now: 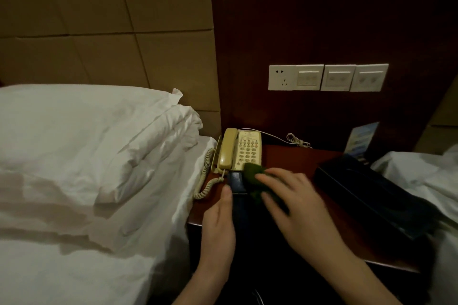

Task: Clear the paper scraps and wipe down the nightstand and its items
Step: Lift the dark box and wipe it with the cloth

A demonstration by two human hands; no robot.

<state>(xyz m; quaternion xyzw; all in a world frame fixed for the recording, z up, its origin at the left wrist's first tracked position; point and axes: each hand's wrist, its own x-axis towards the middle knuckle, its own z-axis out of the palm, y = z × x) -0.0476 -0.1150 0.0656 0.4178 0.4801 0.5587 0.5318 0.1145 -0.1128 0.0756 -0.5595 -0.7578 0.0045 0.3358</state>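
The nightstand [292, 156] item under your hands is a dark flat object [238, 182] at the front left corner, just before the telephone [241, 150]. Your left hand [219, 218] pinches its edge; your right hand [295, 203] presses a green cloth [255, 173] on it. A hard swipe could snag the coiled cord [205, 181] or nudge the phone off the left edge.

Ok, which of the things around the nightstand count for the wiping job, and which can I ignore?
Part of the job:
nightstand
green cloth under the right hand
dark flat item steadied by the left hand
telephone
dark box
card stand

Just lying about:
pillows
wall switches
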